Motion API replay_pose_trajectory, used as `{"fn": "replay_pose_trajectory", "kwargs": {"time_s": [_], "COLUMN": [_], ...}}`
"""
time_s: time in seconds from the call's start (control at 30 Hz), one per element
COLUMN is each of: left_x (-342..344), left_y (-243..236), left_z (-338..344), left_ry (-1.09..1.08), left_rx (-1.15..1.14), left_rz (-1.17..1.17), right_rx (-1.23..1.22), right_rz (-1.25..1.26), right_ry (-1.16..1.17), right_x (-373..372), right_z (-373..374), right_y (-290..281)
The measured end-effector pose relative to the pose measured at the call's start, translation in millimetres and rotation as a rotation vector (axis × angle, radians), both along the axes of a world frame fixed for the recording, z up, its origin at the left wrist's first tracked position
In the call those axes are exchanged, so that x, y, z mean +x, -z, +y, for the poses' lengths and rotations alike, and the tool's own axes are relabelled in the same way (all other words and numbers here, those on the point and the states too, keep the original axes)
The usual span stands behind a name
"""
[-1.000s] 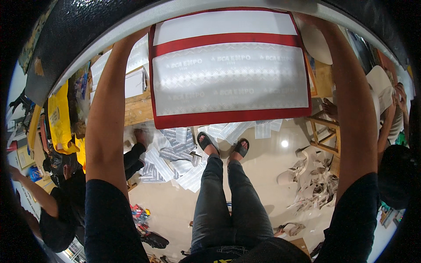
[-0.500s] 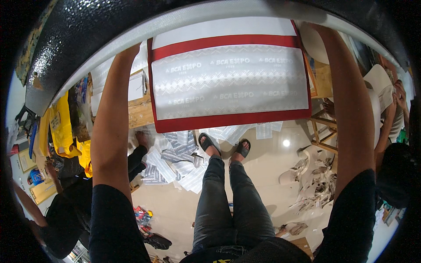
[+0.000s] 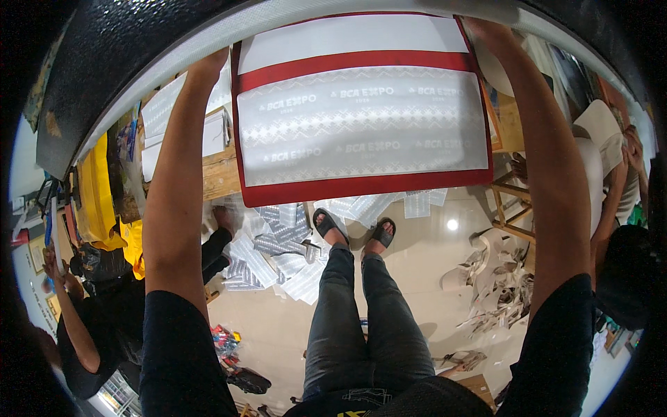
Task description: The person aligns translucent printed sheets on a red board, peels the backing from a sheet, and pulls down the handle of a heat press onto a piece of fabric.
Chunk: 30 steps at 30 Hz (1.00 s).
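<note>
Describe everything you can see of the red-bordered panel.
The red-bordered panel looks flat and roughly rectangular. A red crossband separates a plain white upper section from a larger, glossy-looking grey section with whitish lettering and zigzag patterns. Its lower edge rises slightly rightward; its material is unclear. The left hand and right hand flank its upper sides, any contact unclear.

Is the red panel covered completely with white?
No, the panel shows red along its lower edge and in a band between two white areas.
</note>
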<state>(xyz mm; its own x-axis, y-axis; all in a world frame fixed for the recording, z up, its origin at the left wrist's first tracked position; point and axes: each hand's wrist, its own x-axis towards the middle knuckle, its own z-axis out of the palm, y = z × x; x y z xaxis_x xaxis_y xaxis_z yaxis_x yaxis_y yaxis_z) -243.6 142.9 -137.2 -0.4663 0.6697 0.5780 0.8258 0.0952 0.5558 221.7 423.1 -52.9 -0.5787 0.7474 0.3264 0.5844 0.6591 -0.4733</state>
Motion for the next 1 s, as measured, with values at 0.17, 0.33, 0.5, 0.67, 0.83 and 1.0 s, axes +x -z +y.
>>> {"fn": "replay_pose_trajectory", "kwargs": {"time_s": [0.17, 0.33, 0.5, 0.67, 0.83, 1.0], "left_x": [26, 23, 22, 64, 58, 55], "left_y": [-19, -13, -14, -41, -67, -66], "left_z": [3, -1, -6, -4, -7, -11], "left_ry": [0.005, -0.020, -0.029, 0.024, 0.114, 0.091], "left_rx": [-0.041, -0.060, -0.087, -0.075, -0.202, -0.258], "left_rz": [0.189, 0.205, 0.242, -0.072, -0.192, -0.136], "right_rx": [0.009, 0.011, 0.012, 0.024, 0.025, 0.031], "right_rz": [-0.011, -0.001, 0.000, -0.009, 0.001, 0.011], "right_ry": [0.002, -0.001, -0.002, 0.007, 0.003, -0.002], "right_x": [3, -2, -4, -1, -7, -9], "right_z": [-1, -2, -5, -5, -7, -6], "right_y": [2, 2, 4, 4, 5, 6]}}
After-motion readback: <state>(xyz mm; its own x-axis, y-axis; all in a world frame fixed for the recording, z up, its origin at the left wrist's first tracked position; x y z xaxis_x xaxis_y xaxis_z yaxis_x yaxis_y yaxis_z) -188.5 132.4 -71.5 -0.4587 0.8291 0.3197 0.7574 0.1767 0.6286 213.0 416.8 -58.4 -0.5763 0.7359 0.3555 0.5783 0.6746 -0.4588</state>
